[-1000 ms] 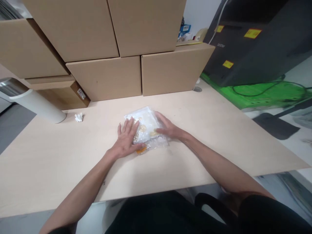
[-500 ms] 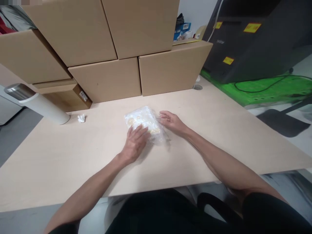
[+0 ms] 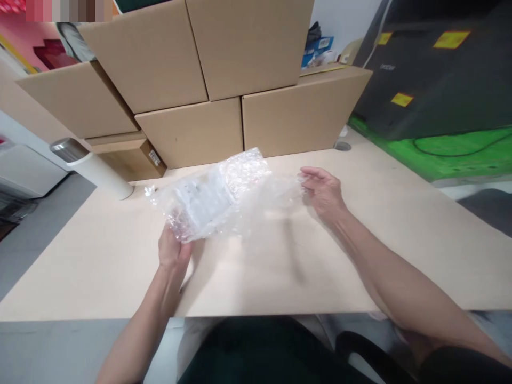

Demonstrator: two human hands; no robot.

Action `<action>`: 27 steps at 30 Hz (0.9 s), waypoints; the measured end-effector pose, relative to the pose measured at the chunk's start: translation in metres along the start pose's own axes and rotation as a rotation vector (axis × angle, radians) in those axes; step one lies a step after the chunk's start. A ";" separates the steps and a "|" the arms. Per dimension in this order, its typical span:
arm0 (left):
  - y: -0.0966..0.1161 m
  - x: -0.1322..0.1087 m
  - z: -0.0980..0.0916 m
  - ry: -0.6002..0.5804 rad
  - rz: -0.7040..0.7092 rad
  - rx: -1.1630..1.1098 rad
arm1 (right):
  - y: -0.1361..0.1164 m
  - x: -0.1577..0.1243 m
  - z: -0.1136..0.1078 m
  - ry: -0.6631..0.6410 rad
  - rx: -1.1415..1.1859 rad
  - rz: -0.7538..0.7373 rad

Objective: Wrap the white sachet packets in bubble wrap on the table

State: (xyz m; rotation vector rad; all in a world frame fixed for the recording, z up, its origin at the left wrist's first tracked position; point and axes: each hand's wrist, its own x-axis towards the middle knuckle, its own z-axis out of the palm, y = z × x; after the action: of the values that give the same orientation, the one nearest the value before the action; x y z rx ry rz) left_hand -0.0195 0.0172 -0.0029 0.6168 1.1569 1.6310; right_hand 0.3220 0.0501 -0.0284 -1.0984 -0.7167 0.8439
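A sheet of clear bubble wrap (image 3: 246, 169) stretches between my two hands above the table. A flat, whitish item (image 3: 206, 198) lies in its left part; its kind is blurred by the plastic. My left hand (image 3: 173, 248) grips the lower left corner of the wrap, its fingers partly hidden behind the plastic. At the right end, my right hand (image 3: 325, 193) has its fingers closed on the thin edge of the sheet.
Cardboard boxes (image 3: 188, 133) are stacked along the back of the table (image 3: 256, 277). On the left stand a white bottle (image 3: 104, 173) with a metallic cap and a crumpled white scrap (image 3: 150, 191). A dark machine (image 3: 436, 80) is at the right.
The folded packet lay on the table under my hands; now the wrap is lifted and spread wide. My left hand has moved left, my right hand to the right.
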 end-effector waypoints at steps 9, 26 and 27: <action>-0.012 -0.014 -0.055 -0.018 0.384 0.707 | 0.009 0.024 -0.016 0.229 0.021 0.150; 0.035 0.000 -0.103 0.186 0.215 0.455 | -0.006 0.003 -0.003 0.080 -0.060 0.273; 0.035 -0.005 -0.112 0.174 0.188 0.580 | -0.004 0.008 -0.007 0.115 -0.104 0.233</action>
State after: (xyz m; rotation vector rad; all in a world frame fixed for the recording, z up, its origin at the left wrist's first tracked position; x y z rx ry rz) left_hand -0.1248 -0.0320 -0.0171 0.9876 1.7689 1.5202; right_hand 0.3332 0.0530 -0.0260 -1.3312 -0.5475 0.9400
